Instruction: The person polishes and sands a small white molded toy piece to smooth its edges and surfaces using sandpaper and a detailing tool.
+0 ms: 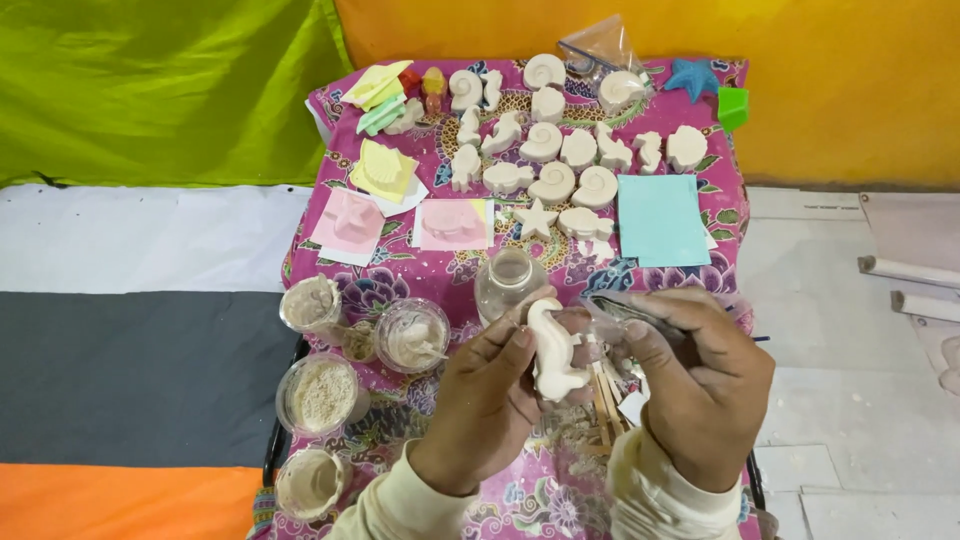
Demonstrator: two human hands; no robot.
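Nearest to me, my left hand pinches a white plaster seahorse cast between thumb and curled fingers, holding it upright just above the pink patterned cloth. My right hand, beside the seahorse on its other side, is closed around a crumpled clear plastic mould that touches the cast's head. I judge the seahorse stiff, light and brittle, with a dusty surface; the thick belly looks the safest place to grip, since the thin curled tail and snout could snap. Left of the seahorse sit four round tubs of pale powder and paste. Just beyond it stands a clear glass jar. Farther off lie pink mould sheets, a light blue card, then rows of finished white shell and starfish casts. Farthest, a blue starfish rests near an orange backdrop.
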